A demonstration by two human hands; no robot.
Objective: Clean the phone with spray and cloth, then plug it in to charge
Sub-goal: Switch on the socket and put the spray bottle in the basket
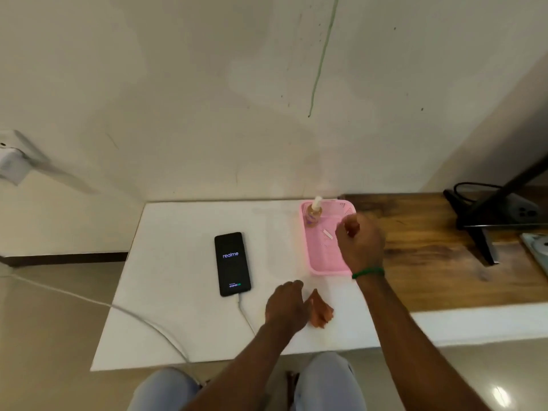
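Phone (232, 264) lies face-up on white table (178, 292), screen lit w/ logo. White cable (130, 313) is plugged into its near end and runs off L frame edge. Wall charger (12, 164) is blurred and half cut off. L hand (286, 305) sits knuckles-up beside orange cloth (321, 310); fingers hidden, can't tell if it grips. R hand (358, 241) hovers over pink basket (323, 262), fingers curled, blurred, so can't tell if holding anything. Spray bottle (313, 213) stands in basket's far corner.

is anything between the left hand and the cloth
Nothing visible does. The left hand sits right beside the orange cloth on the white table; the phone and pink basket lie off to either side.
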